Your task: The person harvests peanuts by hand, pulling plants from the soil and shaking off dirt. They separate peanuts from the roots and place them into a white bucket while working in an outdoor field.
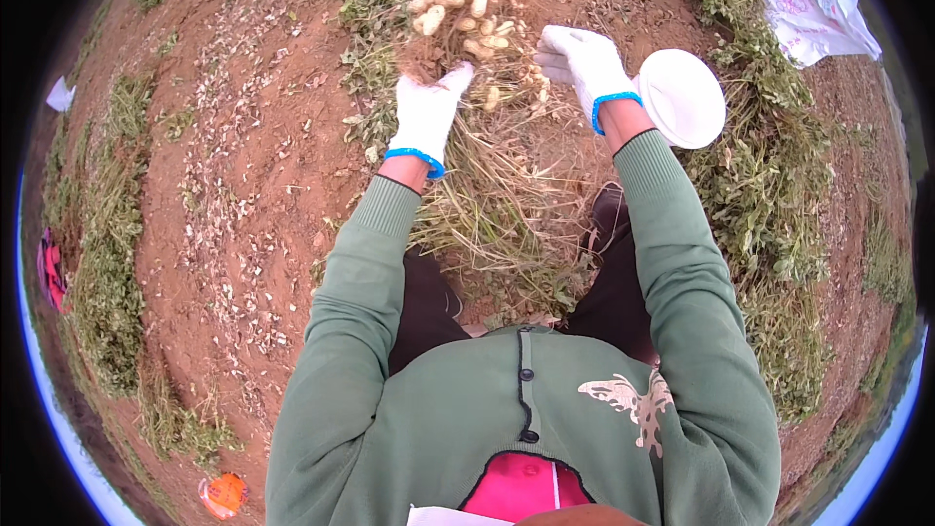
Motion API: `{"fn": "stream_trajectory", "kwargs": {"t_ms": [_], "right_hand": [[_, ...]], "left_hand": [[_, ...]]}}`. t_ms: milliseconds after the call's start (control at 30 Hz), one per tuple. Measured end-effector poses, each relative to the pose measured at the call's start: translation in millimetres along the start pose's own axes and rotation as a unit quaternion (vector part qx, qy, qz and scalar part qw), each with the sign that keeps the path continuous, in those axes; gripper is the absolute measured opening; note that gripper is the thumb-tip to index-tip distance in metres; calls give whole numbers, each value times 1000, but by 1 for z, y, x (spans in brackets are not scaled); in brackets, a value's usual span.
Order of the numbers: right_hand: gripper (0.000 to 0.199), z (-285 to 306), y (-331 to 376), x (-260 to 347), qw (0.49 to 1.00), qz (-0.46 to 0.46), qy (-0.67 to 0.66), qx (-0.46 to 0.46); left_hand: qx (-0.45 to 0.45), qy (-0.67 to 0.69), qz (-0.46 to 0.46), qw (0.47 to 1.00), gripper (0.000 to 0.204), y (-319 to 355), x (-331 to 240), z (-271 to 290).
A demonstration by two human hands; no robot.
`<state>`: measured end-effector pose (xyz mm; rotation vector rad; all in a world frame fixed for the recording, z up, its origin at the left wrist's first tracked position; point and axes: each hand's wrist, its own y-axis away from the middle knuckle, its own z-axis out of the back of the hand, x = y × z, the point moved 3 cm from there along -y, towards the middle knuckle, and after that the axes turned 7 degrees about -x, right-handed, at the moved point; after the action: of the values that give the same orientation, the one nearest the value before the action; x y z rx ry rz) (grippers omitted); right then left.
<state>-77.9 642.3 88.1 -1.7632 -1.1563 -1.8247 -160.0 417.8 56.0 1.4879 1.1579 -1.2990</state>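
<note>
My left hand (429, 109), in a white glove with a blue cuff, is closed around a peanut plant (438, 54) at its brown roots. Pale peanuts (479, 27) cluster on the plant just beyond the fingers. To the right, my right hand (582, 60), gloved the same way, is held palm inward with its fingers stretched toward the peanuts, apart from the cluster. Nothing shows in it. A white round tub (685, 97) stands beside the right wrist, and its inside cannot be made out. Pulled stalks (497, 200) lie between my feet.
Rows of uprooted green plants (769, 195) run along the right, with another row (107, 263) at the far left. A white printed sack (818, 18) lies at the upper right. An orange bag (223, 495) rests on reddish soil (282, 127) at the lower left.
</note>
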Motion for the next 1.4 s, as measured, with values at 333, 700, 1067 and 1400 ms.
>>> {"fn": "stream_trajectory", "kwargs": {"t_ms": [333,700,1067,1400], "right_hand": [[40,166,-67,-10,880,137,429,-152],[48,152,-35,31,936,62,340,-66],[65,-25,18,15,925,215,274,150],[39,-19,33,44,754,361,543,84]], "left_hand": [[-66,-9,45,997,58,8,-36,-1],[-1,-13,105,994,87,22,-54,-11],[70,26,6,997,52,17,-20,-31],[77,-2,11,997,49,20,-9,-17]]}}
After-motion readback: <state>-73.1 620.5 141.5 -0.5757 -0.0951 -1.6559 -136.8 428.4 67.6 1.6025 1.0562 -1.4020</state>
